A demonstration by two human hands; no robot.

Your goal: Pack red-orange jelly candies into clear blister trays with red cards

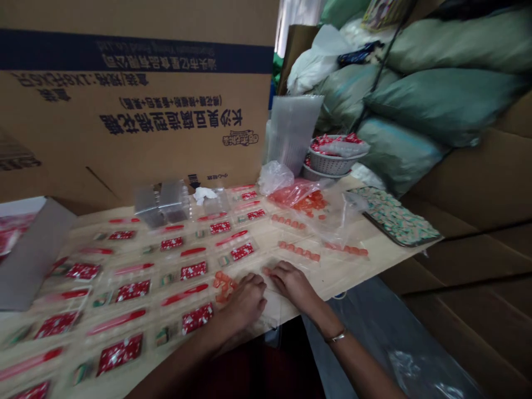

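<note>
Left bare hand (247, 302) curled beside loose orange-red cube pile (223, 289); grip partly closed, hold unclear. Right bare hand (293, 285) half-curled just right of pile; grip shows nothing held. Pale wooden bench (341, 274) carries rows of clear plastic packets (143, 327), red printed sachets (197, 318), slim red sticks (184, 295).

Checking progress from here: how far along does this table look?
Looks done: rows of clear bags holding red packets cover the left of the table. In hand: the left hand and right hand sit at a small heap of orange pieces. Left: a looser orange pile and a tray of green-patterned pieces further back.
</note>
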